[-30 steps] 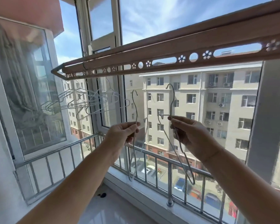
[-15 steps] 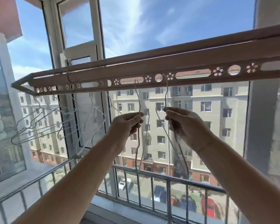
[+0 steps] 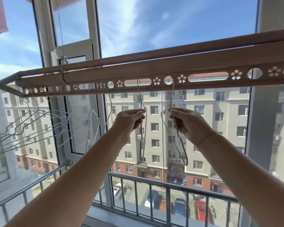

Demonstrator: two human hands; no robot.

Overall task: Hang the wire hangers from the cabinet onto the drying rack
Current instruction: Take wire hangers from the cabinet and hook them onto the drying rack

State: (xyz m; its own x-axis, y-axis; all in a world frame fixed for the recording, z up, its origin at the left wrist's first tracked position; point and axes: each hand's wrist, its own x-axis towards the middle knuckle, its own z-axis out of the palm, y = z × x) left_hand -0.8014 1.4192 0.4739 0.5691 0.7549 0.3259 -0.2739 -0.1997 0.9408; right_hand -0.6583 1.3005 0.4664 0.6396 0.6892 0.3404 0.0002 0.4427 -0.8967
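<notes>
At the left end of the drying rack [image 3: 203, 66] hangs a bunch of wire hangers [image 3: 31, 126], grey ones and white ones. They overlap so much that I cannot count them exactly. They fan out below the rack's left corner and in front of the white window frame [image 3: 44, 46]. One more thin hanger [image 3: 111, 104] hangs alone, just left of my left hand. A thin cord [image 3: 60, 30] runs down the glass to the rack's back rail.

I hold two hangers, one in each hand. My left hand [image 3: 129, 122] pinches the left hanger [image 3: 141, 102] at its neck between thumb and curled fingers. Its hook reaches up to a long slot in the rack's pierced front strip, and its body hangs down past my wrist. My right hand [image 3: 187, 123] grips the right hanger [image 3: 171, 99] the same way, fingers curled round the wire. Its hook is up at a round hole, just right of the slot. I cannot tell whether either hook bears on the strip. The two hands are near each other but apart.

To the right of my right hand the strip runs on to the edge of view with another long slot and another round hole, nothing hanging from them. A grey pillar [image 3: 259, 128] stands behind that stretch. Below my arms the balcony railing [image 3: 170, 187] crosses the view, with a pale building [image 3: 203, 112] beyond.
</notes>
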